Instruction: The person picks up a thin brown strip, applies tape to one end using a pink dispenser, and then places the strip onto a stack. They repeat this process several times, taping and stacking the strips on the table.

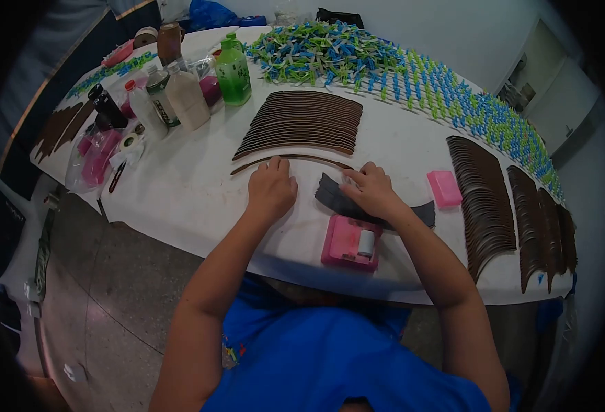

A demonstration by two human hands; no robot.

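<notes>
A thin, curved dark-brown strip lies on the white table in front of me. My left hand is at its left half, fingers bent and their tips on the strip. At the strip's right end, my right hand has its thumb and forefinger close together. Under that hand and forearm lies a dark grey piece of cloth or similar sheet, partly hidden. Just beyond the strip, many similar brown strips are laid in a close row. A pink holder with a whitish roll sits near the table edge.
A pink block and more rows of brown strips are to the right. Blue and green pieces cover the back. Bottles, including a green jug, stand at the left, near a plastic bag with pink contents.
</notes>
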